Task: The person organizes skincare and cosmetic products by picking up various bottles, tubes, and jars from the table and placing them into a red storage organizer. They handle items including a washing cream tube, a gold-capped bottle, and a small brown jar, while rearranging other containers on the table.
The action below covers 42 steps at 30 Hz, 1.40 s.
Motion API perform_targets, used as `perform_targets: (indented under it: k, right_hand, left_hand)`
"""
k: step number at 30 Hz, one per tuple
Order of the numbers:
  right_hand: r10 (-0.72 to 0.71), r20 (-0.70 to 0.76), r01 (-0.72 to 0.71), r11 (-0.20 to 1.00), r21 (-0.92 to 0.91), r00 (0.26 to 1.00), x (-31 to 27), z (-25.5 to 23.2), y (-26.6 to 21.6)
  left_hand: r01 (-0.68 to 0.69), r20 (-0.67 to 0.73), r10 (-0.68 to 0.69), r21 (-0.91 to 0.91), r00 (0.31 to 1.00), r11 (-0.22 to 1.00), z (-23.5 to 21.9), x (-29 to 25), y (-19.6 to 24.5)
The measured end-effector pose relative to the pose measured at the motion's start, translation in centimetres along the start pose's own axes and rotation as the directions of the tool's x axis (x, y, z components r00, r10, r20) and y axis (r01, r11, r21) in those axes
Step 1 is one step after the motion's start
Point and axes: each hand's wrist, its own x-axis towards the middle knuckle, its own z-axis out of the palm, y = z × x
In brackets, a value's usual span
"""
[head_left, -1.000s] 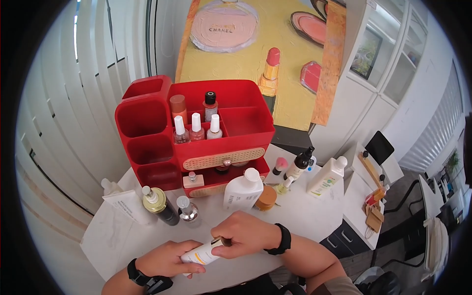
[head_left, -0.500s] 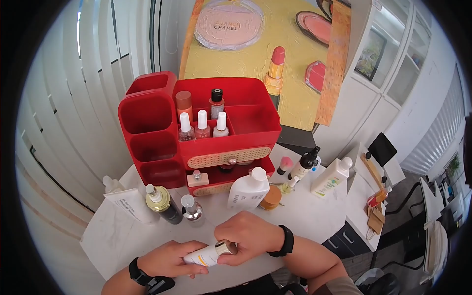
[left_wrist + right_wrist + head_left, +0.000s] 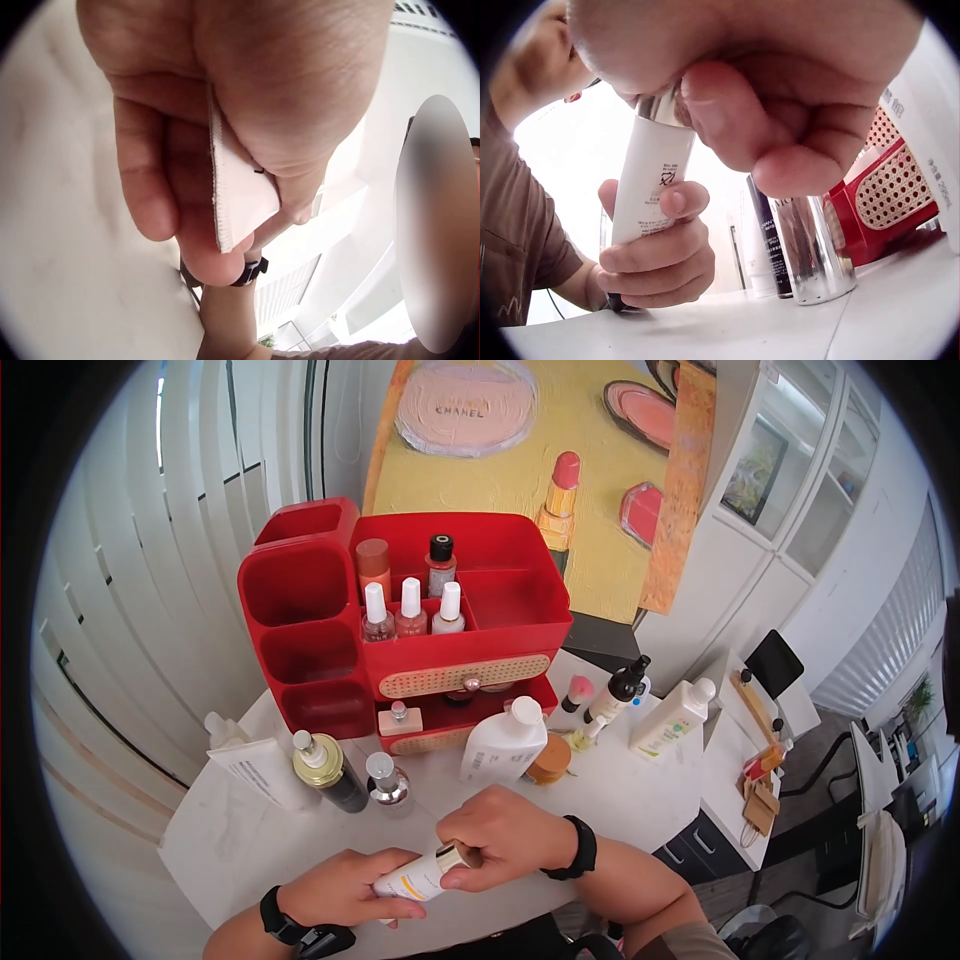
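Low over the front of the table, both hands work on a white squeeze tube (image 3: 410, 880) with an orange stripe and a shiny gold cap (image 3: 450, 856). My left hand (image 3: 345, 888) grips the tube's body, thumb along one side. In the left wrist view, the flat crimped end of the tube (image 3: 244, 196) sticks out between palm and fingers. The gold cap is pinched by my right hand (image 3: 505, 835), whose curled fingers partly hide it. In the right wrist view the cap (image 3: 657, 107) sits on the tube, which stands nearly upright.
Behind the hands stand a pump bottle (image 3: 330, 772), a silver-capped bottle (image 3: 388, 784), a white bottle (image 3: 503, 743) and an amber jar (image 3: 548, 762). A red organizer (image 3: 470, 650) with an open drawer holds several nail polishes. A white tube (image 3: 262, 772) lies left; more bottles stand right.
My right hand has shifted its hold around the gold cap, while the left keeps its grip on the tube. The head view has moved slightly.
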Motion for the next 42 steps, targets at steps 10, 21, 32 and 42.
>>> perform_targets:
  k: [10, 21, 32, 42]
  right_hand:
    - [-0.109, -0.14, 0.105, 0.994, -0.035, 0.984, -0.7, -0.7, 0.7]
    - [-0.092, -0.402, 0.187, 0.96, 0.206, 0.911, -0.8, -0.4, 0.6]
    - [-0.084, -0.196, 0.122, 0.974, 0.19, 0.977, -0.3, -1.1, -0.2]
    - [0.042, 0.028, -0.048, 0.972, 0.228, 0.999, -0.3, -1.1, -0.4]
  left_hand:
    - [-0.21, -0.179, 0.211, 0.029, 0.961, 0.977, -0.2, -0.1, -1.9]
    - [-0.465, -0.428, 0.335, -0.246, 0.839, 0.85, 0.4, -0.8, -2.4]
    - [-0.458, -0.515, 0.252, -0.322, 0.819, 0.829, 0.8, -1.2, -3.0]
    - [-0.588, -0.494, 0.452, -0.157, 0.743, 0.794, 0.6, -0.7, -2.6]
